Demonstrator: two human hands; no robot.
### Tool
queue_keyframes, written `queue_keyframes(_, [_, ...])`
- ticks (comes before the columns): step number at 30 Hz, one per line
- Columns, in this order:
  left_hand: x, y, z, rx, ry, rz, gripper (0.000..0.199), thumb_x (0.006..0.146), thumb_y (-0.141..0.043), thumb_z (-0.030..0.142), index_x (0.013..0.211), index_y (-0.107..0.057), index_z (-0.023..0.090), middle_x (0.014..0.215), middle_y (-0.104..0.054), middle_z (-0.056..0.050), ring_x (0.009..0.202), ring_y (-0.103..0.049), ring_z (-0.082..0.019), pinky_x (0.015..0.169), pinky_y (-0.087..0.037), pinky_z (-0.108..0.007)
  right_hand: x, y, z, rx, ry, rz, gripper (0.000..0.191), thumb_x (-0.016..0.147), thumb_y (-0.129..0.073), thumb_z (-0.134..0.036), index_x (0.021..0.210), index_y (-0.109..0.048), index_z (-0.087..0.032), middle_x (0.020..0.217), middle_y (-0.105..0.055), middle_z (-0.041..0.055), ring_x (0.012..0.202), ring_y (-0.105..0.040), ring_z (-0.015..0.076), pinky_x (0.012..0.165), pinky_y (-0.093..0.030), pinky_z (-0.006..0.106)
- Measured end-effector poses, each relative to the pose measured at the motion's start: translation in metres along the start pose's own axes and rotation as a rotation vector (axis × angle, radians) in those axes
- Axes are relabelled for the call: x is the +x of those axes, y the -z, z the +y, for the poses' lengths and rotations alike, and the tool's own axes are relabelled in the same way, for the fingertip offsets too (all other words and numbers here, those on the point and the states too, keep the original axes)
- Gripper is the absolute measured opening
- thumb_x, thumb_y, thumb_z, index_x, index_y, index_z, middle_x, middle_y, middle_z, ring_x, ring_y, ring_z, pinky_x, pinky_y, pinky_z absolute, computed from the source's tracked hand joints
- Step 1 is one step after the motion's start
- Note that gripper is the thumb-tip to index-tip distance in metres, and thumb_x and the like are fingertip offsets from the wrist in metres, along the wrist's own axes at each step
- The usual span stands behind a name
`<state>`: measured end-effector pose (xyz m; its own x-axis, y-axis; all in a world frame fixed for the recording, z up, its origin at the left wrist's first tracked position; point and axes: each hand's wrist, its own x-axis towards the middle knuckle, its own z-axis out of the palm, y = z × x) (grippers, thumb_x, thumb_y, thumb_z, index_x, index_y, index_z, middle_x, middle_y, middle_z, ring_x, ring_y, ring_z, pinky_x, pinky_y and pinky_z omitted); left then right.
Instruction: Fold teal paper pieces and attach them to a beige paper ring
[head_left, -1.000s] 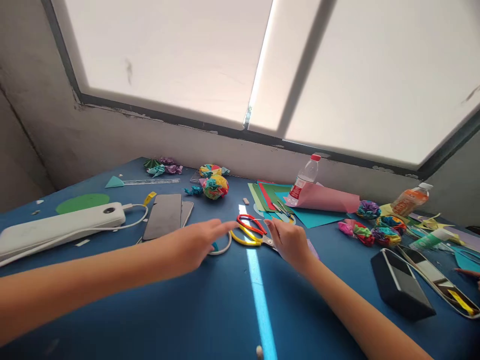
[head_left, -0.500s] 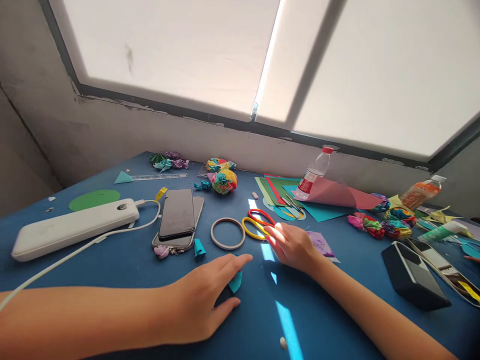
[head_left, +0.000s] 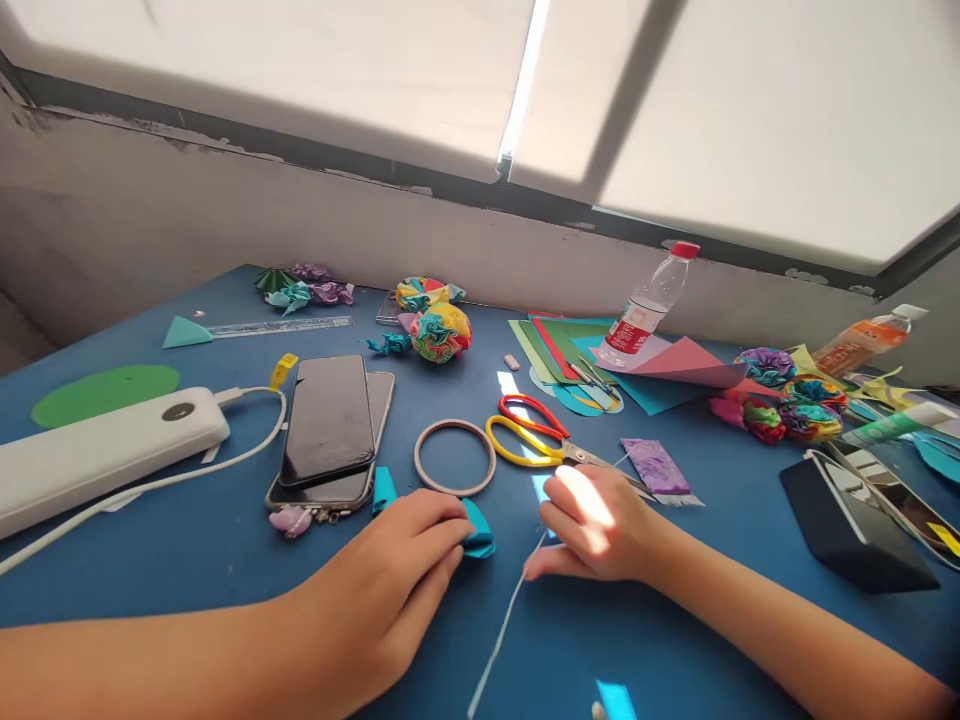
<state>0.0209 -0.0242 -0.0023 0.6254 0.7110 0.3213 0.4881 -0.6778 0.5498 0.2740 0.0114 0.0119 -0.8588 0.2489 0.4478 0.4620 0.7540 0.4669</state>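
My left hand (head_left: 405,575) is closed on a folded piece of turquoise paper (head_left: 478,535), just above the blue table. Its fingertips cover part of the paper. My right hand (head_left: 600,520) has its fingers curled in around a thin white string (head_left: 496,645). The string runs from the hand down to the bottom of the view. Right behind that hand lie scissors (head_left: 529,455) with one red and one yellow handle. A pale ring-shaped roll (head_left: 418,460) sits between the two hands, farther back. Another small turquoise paper piece (head_left: 383,488) is by my left hand.
Phones (head_left: 330,420) and a white power bank (head_left: 180,430) with a cable are at left. A red-capped bottle (head_left: 645,315) stands on coloured paper sheets (head_left: 555,345). Crumpled paper balls (head_left: 442,332) lie at the back. A black box (head_left: 855,525) and purple packet (head_left: 656,467) are at right.
My right hand has left the scissors, come nearer and taken hold of the white string. My left fingers have closed on the turquoise paper. The view has shifted.
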Motion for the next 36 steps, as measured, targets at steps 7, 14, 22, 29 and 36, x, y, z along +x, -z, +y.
queue_keyframes(7, [0.003,-0.005,-0.015,-0.018,-0.04,0.063,0.028,0.092,-0.039,0.014,0.112,-0.054,0.025,0.117,-0.055,-0.003,0.107,-0.056,-0.014,0.092,-0.049,-0.021,0.008,0.001,-0.017,0.058,-0.006,0.059,0.052,0.092,-0.043,-0.046,0.048,-0.04,-0.018,0.049,-0.031,-0.0022,0.05,-0.025,0.0123,0.05,-0.012,0.029])
queue_keyframes(14, [0.001,0.003,-0.017,-0.081,-0.049,-0.013,0.024,0.09,-0.044,0.014,0.11,-0.054,0.024,0.113,-0.057,-0.003,0.104,-0.057,-0.014,0.092,-0.05,-0.023,0.032,-0.003,-0.025,0.208,0.015,0.01,0.029,0.09,-0.043,-0.023,0.065,-0.054,-0.016,0.053,-0.041,-0.0019,0.049,-0.031,0.0124,0.046,-0.018,0.028])
queue_keyframes(22, [0.006,0.008,-0.013,-0.113,-0.008,-0.032,0.026,0.09,-0.041,0.012,0.107,-0.056,0.024,0.112,-0.058,-0.003,0.103,-0.057,-0.014,0.092,-0.05,-0.023,0.018,-0.006,-0.021,0.212,0.07,0.185,0.044,0.092,-0.041,-0.044,0.058,-0.049,-0.018,0.048,-0.029,-0.0036,0.046,-0.023,0.0118,0.048,-0.012,0.029])
queue_keyframes(29, [0.004,0.01,-0.011,-0.075,0.02,-0.057,0.032,0.089,-0.043,0.012,0.116,-0.05,0.027,0.117,-0.057,-0.001,0.109,-0.055,-0.014,0.096,-0.048,-0.024,0.007,0.009,-0.012,0.14,-0.055,0.184,0.048,0.096,-0.035,-0.03,0.048,-0.032,-0.02,0.052,-0.022,-0.0036,0.05,-0.02,0.0118,0.051,-0.014,0.03])
queue_keyframes(36, [-0.005,0.01,-0.009,0.047,0.049,0.007,0.037,0.09,-0.045,0.018,0.126,-0.038,0.026,0.112,-0.062,-0.001,0.1,-0.062,-0.013,0.091,-0.05,-0.023,0.009,0.006,-0.018,0.104,-0.135,0.145,0.048,0.095,-0.035,-0.032,0.049,-0.037,-0.019,0.051,-0.027,-0.0022,0.051,-0.02,0.0127,0.051,-0.013,0.03])
